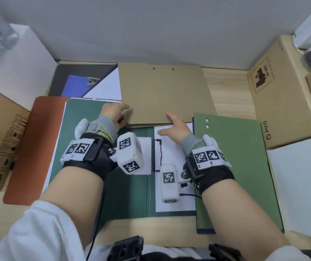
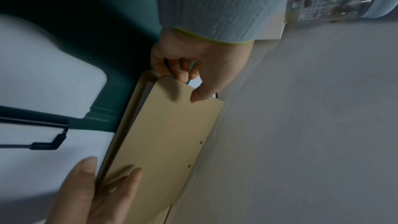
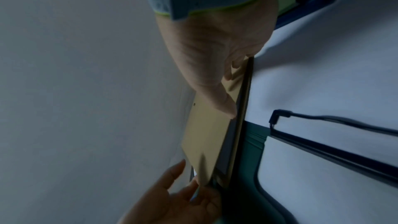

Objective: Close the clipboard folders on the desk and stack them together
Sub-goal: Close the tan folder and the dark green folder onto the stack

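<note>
My left hand (image 1: 113, 114) pinches the near-left corner of the tan folder (image 1: 166, 91), which lies shut mid-counter, plain with two rivets. My right hand (image 1: 173, 129) presses flat, fingers straight, on its near edge. Farther right, a cardboard box (image 1: 279, 102) reads "PICO".

Right hand (image 3: 217, 54) flat — tan folder (image 3: 206, 135)
</note>
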A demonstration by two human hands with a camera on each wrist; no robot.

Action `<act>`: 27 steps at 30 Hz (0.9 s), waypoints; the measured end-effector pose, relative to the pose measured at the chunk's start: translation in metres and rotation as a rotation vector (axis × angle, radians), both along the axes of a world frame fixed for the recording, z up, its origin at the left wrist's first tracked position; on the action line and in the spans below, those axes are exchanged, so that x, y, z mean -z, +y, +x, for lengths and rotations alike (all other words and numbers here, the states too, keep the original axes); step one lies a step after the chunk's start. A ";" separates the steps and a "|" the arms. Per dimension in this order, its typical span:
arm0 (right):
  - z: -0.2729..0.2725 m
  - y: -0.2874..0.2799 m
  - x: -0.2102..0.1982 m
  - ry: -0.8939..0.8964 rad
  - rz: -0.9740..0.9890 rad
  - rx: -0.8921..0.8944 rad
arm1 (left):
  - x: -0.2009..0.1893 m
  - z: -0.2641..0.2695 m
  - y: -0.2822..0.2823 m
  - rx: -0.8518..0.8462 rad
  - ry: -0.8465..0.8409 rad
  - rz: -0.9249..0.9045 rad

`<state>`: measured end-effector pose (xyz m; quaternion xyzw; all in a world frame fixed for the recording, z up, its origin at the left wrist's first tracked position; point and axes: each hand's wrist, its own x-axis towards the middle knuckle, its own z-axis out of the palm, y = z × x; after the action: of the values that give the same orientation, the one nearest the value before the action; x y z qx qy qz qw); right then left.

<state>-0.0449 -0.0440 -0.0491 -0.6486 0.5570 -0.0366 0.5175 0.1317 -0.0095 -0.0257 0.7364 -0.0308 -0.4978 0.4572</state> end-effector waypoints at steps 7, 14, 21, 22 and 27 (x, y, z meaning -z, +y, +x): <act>0.009 0.004 0.007 0.070 -0.071 0.015 | 0.005 0.009 0.000 0.138 -0.024 -0.010; 0.011 0.005 0.008 0.108 -0.192 0.044 | -0.004 0.000 0.001 0.412 -0.038 -0.023; 0.008 -0.011 -0.011 -0.036 -0.512 0.133 | -0.064 -0.003 0.007 0.288 -0.124 -0.371; 0.009 -0.011 -0.014 -0.097 -0.521 0.158 | -0.075 -0.003 0.009 0.274 -0.133 -0.436; 0.022 -0.004 -0.038 -0.369 -0.425 0.284 | -0.117 -0.005 0.012 0.270 -0.128 -0.651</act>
<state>-0.0225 -0.0485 -0.0106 -0.6403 0.5185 -0.3410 0.4526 0.1271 0.0029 0.0909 0.5711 -0.3132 -0.4707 0.5951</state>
